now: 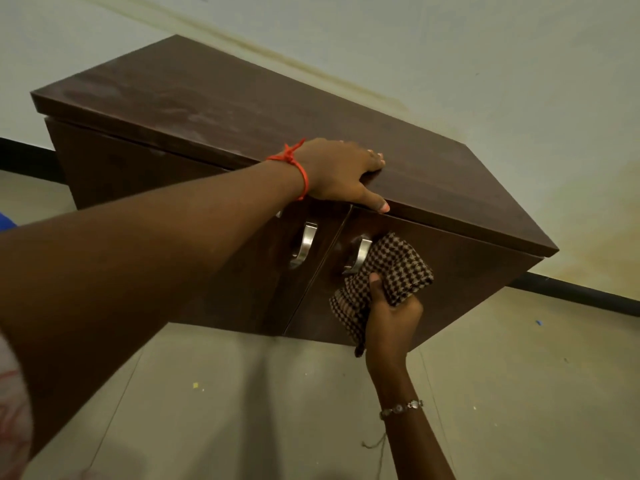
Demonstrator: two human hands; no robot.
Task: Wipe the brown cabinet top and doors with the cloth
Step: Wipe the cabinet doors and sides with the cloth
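A low dark brown cabinet stands against a pale wall, its top dusty with pale smears toward the left. Both of its doors are closed, each with a curved metal handle. My left hand rests flat on the front edge of the top, fingers on the top and thumb over the edge above the gap between the doors. My right hand grips a bunched brown-and-cream checked cloth and presses it against the right door, just beside the right handle. The left handle is uncovered.
Beige floor tiles lie in front of the cabinet, with small specks on them. A black skirting strip runs along the foot of the stained wall. Something blue shows at the far left edge.
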